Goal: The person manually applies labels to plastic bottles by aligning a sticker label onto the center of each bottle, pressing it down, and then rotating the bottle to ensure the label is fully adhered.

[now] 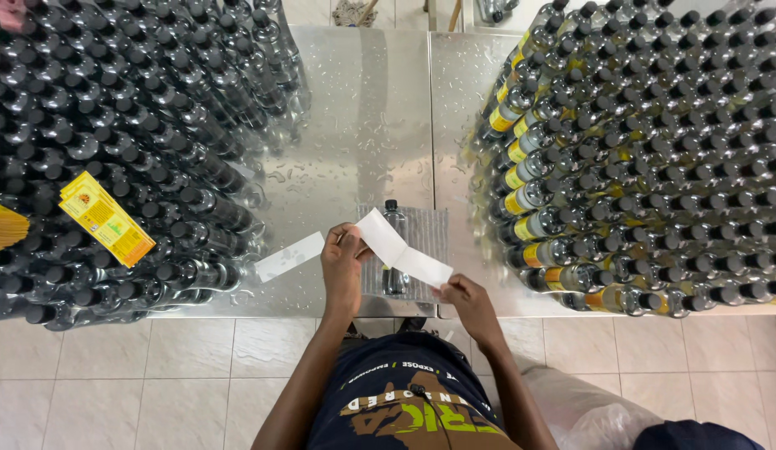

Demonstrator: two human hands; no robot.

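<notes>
**A thin label strip held at both ends over one bottle**

Our left hand [342, 258] has its fingers [348, 238] closed in a pinch on the upper end of a long white paper label strip [402, 248], and our right hand [467, 302] pinches the lower end, so the strip hangs slanted between them above the worktop. We judge it very light and limp: it will bend, curl or crease readily, and if one face is sticky it may cling to skin, so edges and corners look like the best places to hold it.

Just beneath lies a clear plastic bottle with a black cap [394, 250], on its side on a ribbed clear mat [430, 242]. It probably rolls easily and feels slick, since droplets dot the shiny metal worktop [355, 125]. A second white strip [290, 256] lies flat to the left.

Dense ranks of unlabelled black-capped bottles [113, 125] stand left, carrying a stack of yellow printed labels [106, 218]; yellow-labelled bottles [655, 150] crowd the right.

The strip hides the middle of the bottle, we cannot tell which face is printed, and both crowds of bottles run past the picture's edges.
</notes>
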